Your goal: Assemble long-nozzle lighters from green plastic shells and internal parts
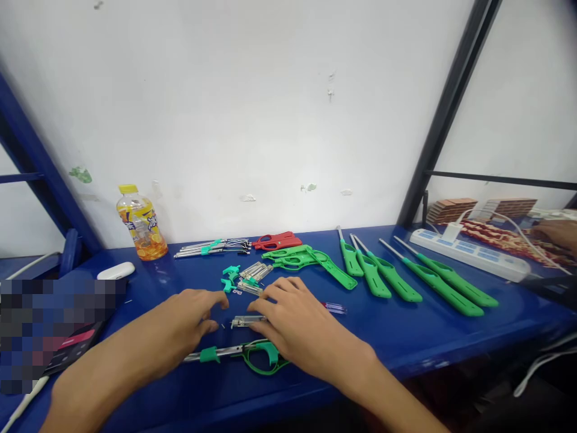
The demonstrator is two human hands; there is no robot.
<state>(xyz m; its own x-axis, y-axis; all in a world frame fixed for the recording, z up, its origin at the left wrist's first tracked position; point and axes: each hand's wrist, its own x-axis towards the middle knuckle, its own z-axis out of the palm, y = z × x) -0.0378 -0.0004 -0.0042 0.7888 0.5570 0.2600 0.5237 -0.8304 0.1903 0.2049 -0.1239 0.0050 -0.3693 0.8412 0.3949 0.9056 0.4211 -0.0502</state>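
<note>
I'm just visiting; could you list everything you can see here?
Green lighters: five, green with silver rods, right half
Green shells: several, green, middle
Red shells: count unclear, red, near wall
Metal rods: several, silver, left of red shells
Triggers: a few, teal, left of centre
Clear cartridges: several, clear, beside triggers
Purple piece: one, purple, beyond right hand
Part-built lighter: one, green and teal, front
Bottle: one, yellow-capped, rear left
Case: one, white, left
Power strip: one, white, right
Brick-patterned blocks: two, reddish, far right
Table: one, blue, below
Wall: one, white, behind
Another person's hand: one, bare, right edge
Left hand: one, bare, left of centre
Right hand: one, bare, at a clear cartridge
</note>
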